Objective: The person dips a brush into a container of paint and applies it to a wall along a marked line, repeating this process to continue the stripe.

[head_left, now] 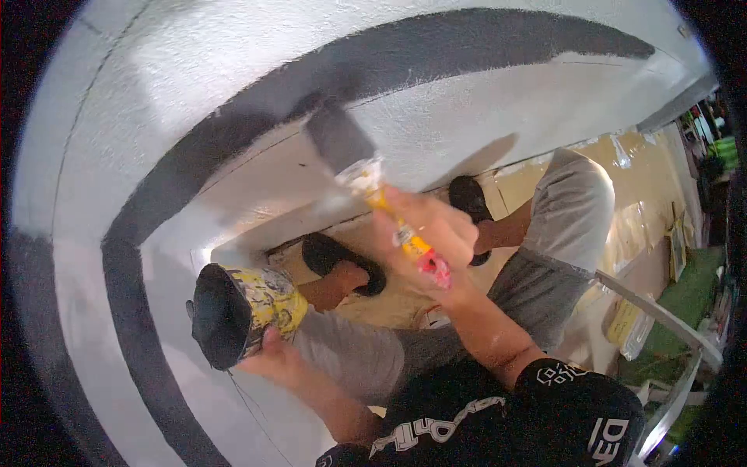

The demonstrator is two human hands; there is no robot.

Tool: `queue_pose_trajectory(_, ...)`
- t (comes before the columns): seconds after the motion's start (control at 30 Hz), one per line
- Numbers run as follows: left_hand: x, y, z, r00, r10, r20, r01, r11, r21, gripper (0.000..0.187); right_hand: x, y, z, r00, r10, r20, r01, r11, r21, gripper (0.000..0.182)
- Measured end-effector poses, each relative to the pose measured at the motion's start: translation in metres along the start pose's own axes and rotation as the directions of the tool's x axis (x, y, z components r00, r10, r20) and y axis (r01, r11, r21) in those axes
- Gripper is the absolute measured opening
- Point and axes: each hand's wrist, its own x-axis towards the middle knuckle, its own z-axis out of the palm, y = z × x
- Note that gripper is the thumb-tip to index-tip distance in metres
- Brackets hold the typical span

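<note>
My right hand is closed round the yellow and red handle of a paintbrush. The brush's wide, dark grey bristles point up and left, over the lower edge of a dark grey curved band on the white wall; whether they touch it cannot be told. At the lower left, my left hand grips a yellow, paint-smeared can. Tilted toward the wall, the can shows a dark inside. My left thumb lies on its side.
White wall with thin drawn lines spans the top and left. My bent legs and dark shoes are on the tan floor by the wall's base. A pale metal frame, a green surface and assorted items stand at right.
</note>
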Motion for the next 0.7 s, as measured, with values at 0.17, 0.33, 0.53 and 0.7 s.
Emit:
queue_pose_trajectory(0.17,-0.008,-0.003,-0.010,0.990,-0.079,-0.115,0.081,0.997,0.008,0.065,0.002,0.049,-0.024,0.988,0.095,-0.122,-0.116,0.978,-0.175,0.025)
queue_pose_trajectory(0.33,-0.009,0.017,-0.009,0.978,-0.137,-0.160,0.141,0.990,0.017,0.058,-0.018,0.048,-0.027,0.960,0.161,-0.229,-0.182,0.980,-0.075,0.025)
queue_pose_trajectory(0.53,0.003,-0.041,-0.025,0.995,0.065,-0.073,-0.053,0.987,0.154,0.060,-0.047,0.038,0.012,0.971,0.191,-0.142,-0.212,0.966,-0.150,0.023)
queue_pose_trajectory(0.7,-0.010,-0.061,-0.052,0.999,-0.025,-0.045,0.044,0.873,0.485,0.078,-0.055,0.016,0.066,0.975,0.072,-0.210,-0.123,0.962,-0.242,0.026)
